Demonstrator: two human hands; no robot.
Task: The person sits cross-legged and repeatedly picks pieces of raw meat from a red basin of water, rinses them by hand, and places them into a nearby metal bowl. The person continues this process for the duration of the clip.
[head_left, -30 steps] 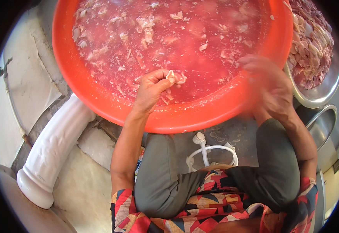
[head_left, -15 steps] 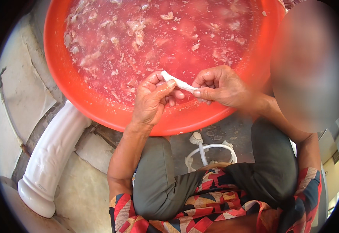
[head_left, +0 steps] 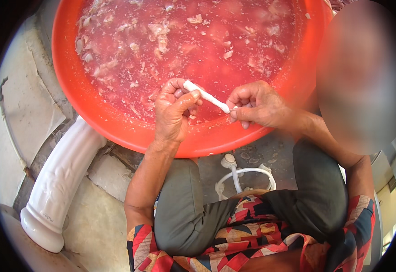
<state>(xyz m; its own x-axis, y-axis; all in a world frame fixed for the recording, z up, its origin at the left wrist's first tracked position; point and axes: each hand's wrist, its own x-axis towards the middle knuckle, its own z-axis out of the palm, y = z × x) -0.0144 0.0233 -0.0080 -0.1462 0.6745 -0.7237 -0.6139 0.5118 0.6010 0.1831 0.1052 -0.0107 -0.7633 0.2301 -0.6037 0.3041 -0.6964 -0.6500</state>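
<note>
Over the near rim of a large orange-red basin, my left hand is closed on a white, slender, stick-like piece, its thumb pressed across the upper part. The piece slants down to the right, and its exact kind does not show. At its lower right end, my right hand has thumb and forefinger pinched together, with a small pale bit between the tips. Pinkish-red water fills the basin, with many pale scraps floating in it.
A white ceramic pedestal lies slanted on the stone paving to the left. Below the basin, between my knees, are a white looped hose and a round-headed white fitting. A blurred oval covers the upper right.
The left hand has shifted slightly left and up with the white piece, so more of it shows. The right fingertips now pinch at its very end.
</note>
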